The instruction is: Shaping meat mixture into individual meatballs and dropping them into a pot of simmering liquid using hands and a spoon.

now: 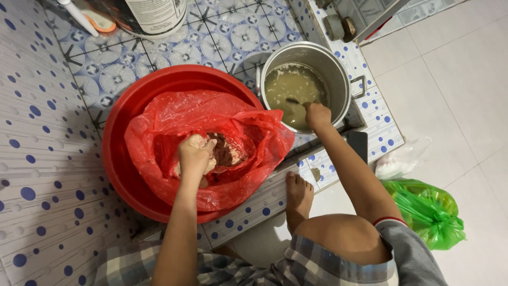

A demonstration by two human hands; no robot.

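A red plastic bag (pixel 174 114) lies open inside a red basin (pixel 119 159) on the tiled floor. Pale brownish lumps (pixel 227 151) fill the bag. My left hand (pixel 197 153) reaches into the bag and closes on one of the lumps. To the right stands a metal pot (pixel 336 69) of cloudy greenish-brown liquid (pixel 291 85). My right hand (pixel 317 115) is at the pot's near rim, gripping a dark utensil (pixel 292 100) that dips into the liquid.
My bare foot (pixel 299 193) rests on the tiled ledge by the basin. A green plastic bag (pixel 428 212) and a clear bag (pixel 402 159) lie on the white floor at right. A large bucket (pixel 151 16) stands at the top.
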